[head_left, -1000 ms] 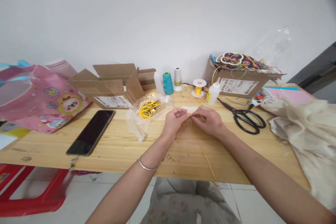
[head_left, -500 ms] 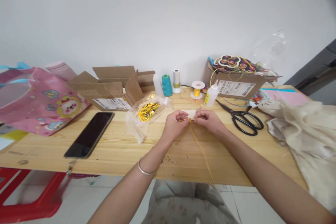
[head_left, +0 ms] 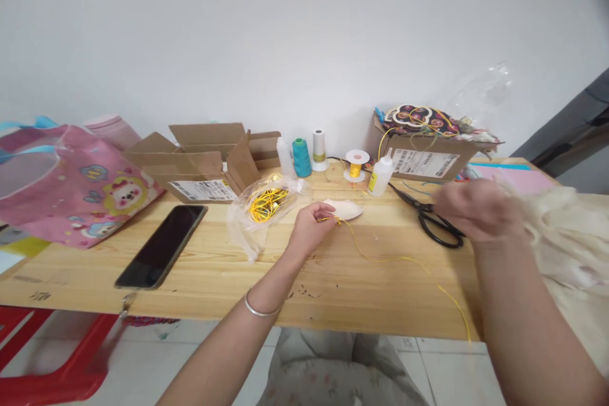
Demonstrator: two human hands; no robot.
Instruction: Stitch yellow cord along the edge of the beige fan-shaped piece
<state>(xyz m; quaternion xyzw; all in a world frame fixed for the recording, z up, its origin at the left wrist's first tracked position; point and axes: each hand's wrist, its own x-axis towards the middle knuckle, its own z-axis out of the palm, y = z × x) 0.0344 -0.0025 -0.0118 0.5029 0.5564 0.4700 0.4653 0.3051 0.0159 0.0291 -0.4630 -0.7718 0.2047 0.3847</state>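
Note:
My left hand point(head_left: 311, 225) pinches a yellow cord point(head_left: 364, 254), with a small knot or loop showing at the fingertips. From there the cord trails right across the wood and over the table's front edge. A pale oval piece point(head_left: 348, 209) lies right beside the left fingertips; whether they touch it I cannot tell. My right hand point(head_left: 478, 209) is smeared by motion, so its fingers and anything in them cannot be made out. It covers part of the black-handled scissors point(head_left: 440, 231) in this view, close to the cream cloth point(head_left: 561, 228).
A phone point(head_left: 162, 247), a plastic bag of yellow cord point(head_left: 269, 204) and an open cardboard box point(head_left: 190, 168) are on the left. Behind stand a teal thread cone point(head_left: 301, 157), a yellow spool point(head_left: 356, 168), a glue-type bottle point(head_left: 380, 174) and a filled box point(head_left: 423, 162).
My right hand has left the left fingertips and swung right toward the scissors and cloth. The cord's trailing length has shifted right, and the pale oval piece shows more fully.

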